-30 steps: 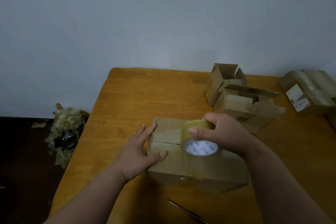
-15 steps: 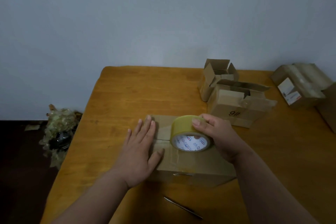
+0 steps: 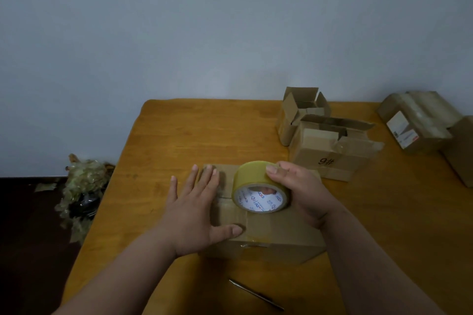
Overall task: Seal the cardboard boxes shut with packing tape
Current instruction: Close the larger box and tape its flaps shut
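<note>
Right hand (image 3: pixel 302 194) is gripping the tape roll (image 3: pixel 258 193) standing on top of the closed box (image 3: pixel 279 234), left hand (image 3: pixel 194 210) is lying flat, fingers straight, pressing the box's left side.

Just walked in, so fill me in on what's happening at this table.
A person is taping a cardboard box shut on a wooden table. The left hand lies flat on the box's left side, while the right hand grips a roll of packing tape standing on the top seam. Two open boxes wait behind, and a slim metal tool lies near the front edge.
</note>
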### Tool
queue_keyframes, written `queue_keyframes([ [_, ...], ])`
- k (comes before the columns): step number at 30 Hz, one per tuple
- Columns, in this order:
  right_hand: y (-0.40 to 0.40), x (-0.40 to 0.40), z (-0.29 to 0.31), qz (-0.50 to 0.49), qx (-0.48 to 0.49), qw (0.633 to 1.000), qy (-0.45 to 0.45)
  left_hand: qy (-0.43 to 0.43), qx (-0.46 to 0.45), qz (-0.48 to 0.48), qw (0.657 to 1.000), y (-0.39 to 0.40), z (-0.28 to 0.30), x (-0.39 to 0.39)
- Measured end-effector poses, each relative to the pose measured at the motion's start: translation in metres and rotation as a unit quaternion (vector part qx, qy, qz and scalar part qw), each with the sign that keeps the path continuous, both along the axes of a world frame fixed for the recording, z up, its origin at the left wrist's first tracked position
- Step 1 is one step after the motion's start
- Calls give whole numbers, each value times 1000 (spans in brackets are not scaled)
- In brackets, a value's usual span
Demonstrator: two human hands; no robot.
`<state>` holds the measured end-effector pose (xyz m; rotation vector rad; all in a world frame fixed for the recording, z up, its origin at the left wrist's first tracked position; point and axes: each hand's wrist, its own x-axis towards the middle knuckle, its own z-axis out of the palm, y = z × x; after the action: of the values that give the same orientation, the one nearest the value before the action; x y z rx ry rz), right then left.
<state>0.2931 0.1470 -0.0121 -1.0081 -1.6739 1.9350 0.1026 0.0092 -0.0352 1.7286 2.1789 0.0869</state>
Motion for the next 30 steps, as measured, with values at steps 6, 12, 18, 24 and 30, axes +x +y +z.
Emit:
queue_keyframes([
  [6,5,-11,4,-7,-33,999,39,-389,33,68,918,26,39,-2],
  [12,0,-8,0,-53,-21,998,32,-421,-3,63,905,48,49,-3],
  [18,9,34,-1,-130,320,839,-420,-462,28,100,881,42,32,-17],
  [24,14,52,5,39,54,883,-465,-459,53,62,885,35,29,-10],
  [30,28,23,-13,-90,247,900,-348,-406,10,70,911,32,34,-31],
])
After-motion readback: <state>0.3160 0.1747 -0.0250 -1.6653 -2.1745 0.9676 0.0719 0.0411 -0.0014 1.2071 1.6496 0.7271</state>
